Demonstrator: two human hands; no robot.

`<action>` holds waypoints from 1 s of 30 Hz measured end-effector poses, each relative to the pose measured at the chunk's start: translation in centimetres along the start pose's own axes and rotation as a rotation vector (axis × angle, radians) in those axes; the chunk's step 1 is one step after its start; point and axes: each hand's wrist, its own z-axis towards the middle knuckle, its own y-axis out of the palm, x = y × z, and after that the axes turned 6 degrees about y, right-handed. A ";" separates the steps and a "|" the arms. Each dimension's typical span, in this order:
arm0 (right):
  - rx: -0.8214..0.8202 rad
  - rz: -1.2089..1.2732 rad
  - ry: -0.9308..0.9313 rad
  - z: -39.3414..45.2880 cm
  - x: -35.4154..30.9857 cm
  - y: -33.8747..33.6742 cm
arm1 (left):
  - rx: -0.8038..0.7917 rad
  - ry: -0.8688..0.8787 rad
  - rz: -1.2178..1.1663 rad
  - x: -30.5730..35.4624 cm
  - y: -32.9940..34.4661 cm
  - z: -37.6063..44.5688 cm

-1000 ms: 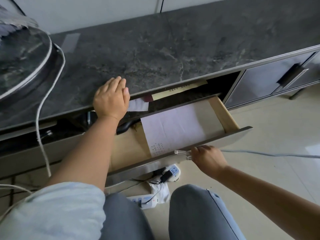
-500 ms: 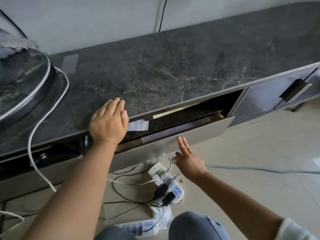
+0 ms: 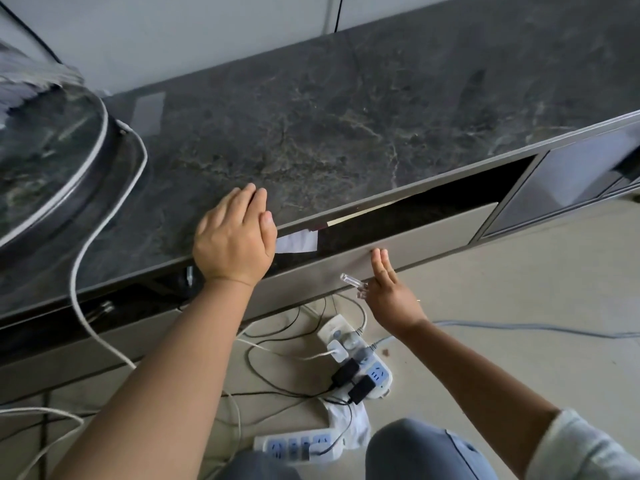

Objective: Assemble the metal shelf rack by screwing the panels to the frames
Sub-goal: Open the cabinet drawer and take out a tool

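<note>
A dark stone top (image 3: 346, 126) covers a low cabinet. Its grey drawer (image 3: 433, 233) is almost shut. White paper (image 3: 298, 241) pokes out. Two power strips (image 3: 360, 362) and wires (image 3: 270, 358) lie on the floor (image 3: 519, 289).

Left hand (image 3: 234, 240) lies flat, palm down; right hand (image 3: 390, 292) reaches forward, fingers straight.
</note>
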 end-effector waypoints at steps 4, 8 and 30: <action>0.036 0.133 0.075 -0.7 -0.6 -0.8 | -0.033 -0.007 -0.026 -0.1 0.0 -0.1; -0.157 -0.085 0.015 -1.2 -0.5 -3.3 | -0.068 -0.011 -0.032 0.0 -0.3 0.1; -0.264 -0.361 -0.225 -16.9 -18.0 -18.5 | -1.158 -0.733 -0.296 4.6 -27.6 -8.1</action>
